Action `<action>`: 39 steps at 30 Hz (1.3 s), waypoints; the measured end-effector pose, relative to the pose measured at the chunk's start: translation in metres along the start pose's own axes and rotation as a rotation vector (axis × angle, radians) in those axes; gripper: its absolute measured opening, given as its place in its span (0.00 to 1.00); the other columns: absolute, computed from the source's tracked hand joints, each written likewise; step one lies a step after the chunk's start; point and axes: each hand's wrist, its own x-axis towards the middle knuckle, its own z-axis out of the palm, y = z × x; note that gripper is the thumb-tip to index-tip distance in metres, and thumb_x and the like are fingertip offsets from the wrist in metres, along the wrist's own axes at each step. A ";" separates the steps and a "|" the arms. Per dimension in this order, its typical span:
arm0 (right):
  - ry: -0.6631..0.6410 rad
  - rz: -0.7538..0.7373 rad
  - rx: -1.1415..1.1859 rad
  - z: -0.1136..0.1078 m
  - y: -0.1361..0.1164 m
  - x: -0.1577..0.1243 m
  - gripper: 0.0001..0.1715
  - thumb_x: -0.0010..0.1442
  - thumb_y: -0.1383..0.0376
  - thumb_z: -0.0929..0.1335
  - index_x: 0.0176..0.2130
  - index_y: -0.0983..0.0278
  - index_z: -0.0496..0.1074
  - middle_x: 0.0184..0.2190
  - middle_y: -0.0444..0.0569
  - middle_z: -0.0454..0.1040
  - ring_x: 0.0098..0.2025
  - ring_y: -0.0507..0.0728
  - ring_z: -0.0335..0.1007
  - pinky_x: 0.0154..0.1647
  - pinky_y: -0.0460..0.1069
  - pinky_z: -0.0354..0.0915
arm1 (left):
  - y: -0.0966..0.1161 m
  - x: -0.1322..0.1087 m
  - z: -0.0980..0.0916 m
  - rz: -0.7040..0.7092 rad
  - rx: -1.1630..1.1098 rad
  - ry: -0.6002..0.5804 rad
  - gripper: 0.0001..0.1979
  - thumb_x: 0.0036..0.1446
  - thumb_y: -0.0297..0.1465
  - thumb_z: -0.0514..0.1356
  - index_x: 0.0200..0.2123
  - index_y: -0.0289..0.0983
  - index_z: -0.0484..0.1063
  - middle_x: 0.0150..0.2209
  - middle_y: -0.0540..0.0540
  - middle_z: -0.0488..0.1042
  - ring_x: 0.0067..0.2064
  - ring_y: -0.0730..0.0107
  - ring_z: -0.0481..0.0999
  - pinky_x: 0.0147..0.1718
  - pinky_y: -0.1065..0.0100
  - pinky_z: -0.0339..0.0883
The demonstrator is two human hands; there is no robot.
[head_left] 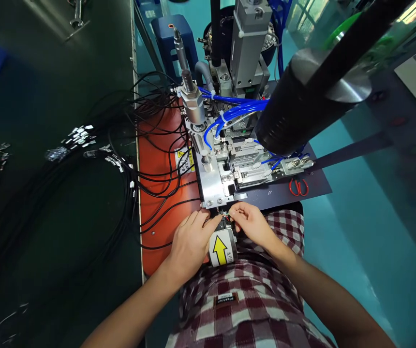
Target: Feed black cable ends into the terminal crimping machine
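Note:
My left hand (pixel 191 239) rests at the front edge of the machine, its fingers curled and its thumb reaching toward a bundle of thin coloured wires (pixel 226 216). Opposite it, my right hand (pixel 252 224) pinches the same wires between thumb and forefinger. Red, green and white strands show between the fingertips. Just above both hands is the machine's silver metal block (pixel 213 186). Below them sits a white plate with a yellow arrow (pixel 221 249). The part of the cable under my left hand is hidden.
Black cables (pixel 164 174) trail over the orange-red base (pixel 157 212) to the dark table (pixel 66 217), where several silver connectors (pixel 79 137) lie. Red-handled scissors (pixel 298 187) are at right. A black cylinder (pixel 284 111) hangs over the machine, near blue air tubes (pixel 233 108).

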 end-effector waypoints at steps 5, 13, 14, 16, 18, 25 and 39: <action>0.313 -0.351 -0.537 0.012 -0.011 -0.013 0.09 0.63 0.60 0.66 0.40 0.62 0.74 0.30 0.47 0.76 0.28 0.53 0.68 0.34 0.49 0.60 | 0.002 0.001 -0.001 -0.004 0.026 -0.010 0.15 0.58 0.23 0.55 0.48 0.35 0.74 0.35 0.42 0.71 0.34 0.61 0.70 0.30 0.64 0.67; 0.355 -0.336 -0.507 0.021 -0.008 -0.004 0.08 0.61 0.64 0.66 0.30 0.63 0.69 0.19 0.40 0.65 0.22 0.51 0.60 0.27 0.47 0.57 | 0.003 0.001 -0.002 -0.013 0.039 -0.012 0.15 0.59 0.23 0.54 0.48 0.36 0.74 0.34 0.43 0.71 0.34 0.62 0.70 0.29 0.65 0.66; 0.332 -0.310 -0.450 0.019 -0.006 -0.004 0.08 0.61 0.64 0.66 0.30 0.62 0.69 0.19 0.40 0.64 0.22 0.50 0.59 0.26 0.46 0.57 | 0.003 0.001 -0.002 -0.015 0.041 -0.010 0.15 0.59 0.24 0.54 0.47 0.36 0.74 0.34 0.43 0.71 0.34 0.62 0.70 0.29 0.65 0.66; 0.269 -0.232 -0.275 0.017 -0.001 -0.003 0.09 0.61 0.62 0.65 0.30 0.62 0.68 0.21 0.40 0.64 0.22 0.50 0.58 0.25 0.46 0.56 | 0.002 0.001 -0.002 -0.013 0.040 -0.012 0.15 0.59 0.24 0.54 0.47 0.37 0.74 0.34 0.43 0.71 0.34 0.62 0.70 0.30 0.65 0.66; 0.209 -0.147 -0.081 0.017 0.005 -0.002 0.10 0.62 0.59 0.65 0.31 0.62 0.67 0.22 0.41 0.65 0.22 0.50 0.58 0.24 0.45 0.57 | 0.002 0.001 -0.002 -0.007 0.037 -0.019 0.15 0.60 0.24 0.54 0.48 0.36 0.74 0.35 0.43 0.71 0.35 0.63 0.70 0.30 0.65 0.66; 0.226 -0.051 0.126 0.009 0.015 0.003 0.12 0.59 0.58 0.66 0.31 0.64 0.67 0.23 0.41 0.63 0.23 0.50 0.57 0.24 0.46 0.56 | 0.002 0.000 -0.002 -0.008 0.025 -0.030 0.15 0.59 0.24 0.55 0.48 0.35 0.74 0.35 0.42 0.71 0.35 0.62 0.70 0.31 0.65 0.67; 0.151 -0.133 -0.033 0.012 0.000 -0.004 0.10 0.60 0.59 0.66 0.31 0.63 0.68 0.21 0.41 0.63 0.23 0.51 0.56 0.24 0.47 0.54 | 0.003 -0.001 -0.001 -0.004 0.073 -0.020 0.15 0.60 0.24 0.55 0.49 0.36 0.74 0.35 0.43 0.72 0.35 0.62 0.69 0.31 0.64 0.64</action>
